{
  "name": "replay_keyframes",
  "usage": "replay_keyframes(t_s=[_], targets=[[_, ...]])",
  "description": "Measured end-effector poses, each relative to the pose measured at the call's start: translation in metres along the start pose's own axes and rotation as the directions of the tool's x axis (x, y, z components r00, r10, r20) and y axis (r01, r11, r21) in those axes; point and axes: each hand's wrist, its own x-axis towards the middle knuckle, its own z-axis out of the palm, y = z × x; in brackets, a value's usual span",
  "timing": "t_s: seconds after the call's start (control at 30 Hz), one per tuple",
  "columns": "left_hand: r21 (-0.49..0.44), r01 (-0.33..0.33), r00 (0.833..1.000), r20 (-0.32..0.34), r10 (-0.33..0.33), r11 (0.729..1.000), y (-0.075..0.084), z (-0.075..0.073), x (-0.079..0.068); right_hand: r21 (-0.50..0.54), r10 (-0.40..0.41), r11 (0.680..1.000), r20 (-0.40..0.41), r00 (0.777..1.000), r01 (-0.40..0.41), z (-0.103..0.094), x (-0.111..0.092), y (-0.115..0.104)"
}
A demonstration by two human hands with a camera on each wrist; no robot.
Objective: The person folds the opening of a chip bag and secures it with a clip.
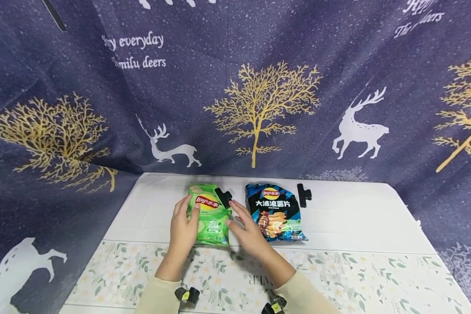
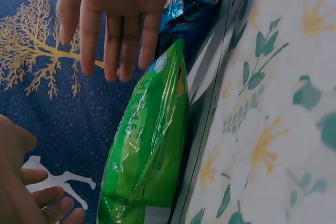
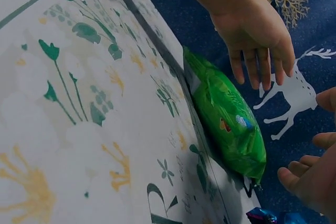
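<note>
A green Lay's chip bag (image 1: 213, 216) lies face up on the table. My left hand (image 1: 184, 226) is over its left side, fingers extended; in the left wrist view the left hand (image 2: 31, 182) appears apart from the bag (image 2: 147, 140). My right hand (image 1: 251, 233) is by the bag's right edge, fingers loosely extended and holding nothing; the right wrist view shows the right hand (image 3: 315, 171) beside the bag (image 3: 226, 114). A black clip (image 1: 223, 197) lies at the green bag's upper right edge. Whether it touches the bag I cannot tell.
A dark blue Lay's chip bag (image 1: 276, 213) lies right of the green one. A second black clip (image 1: 304, 195) is beside its upper right edge. The white table (image 1: 349, 222) has a floral strip (image 1: 361, 279) in front; a blue curtain (image 1: 227, 43) hangs behind.
</note>
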Motion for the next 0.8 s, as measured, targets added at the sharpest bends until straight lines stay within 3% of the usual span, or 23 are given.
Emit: replay_keyframes(t_s=[0.8], targets=[[-0.018, -0.021, 0.999, 0.036, 0.022, 1.0, 0.012, 0.008, -0.007, -0.008, -0.057, 0.998, -0.056, 0.997, 0.056, -0.017, 0.004, -0.011]])
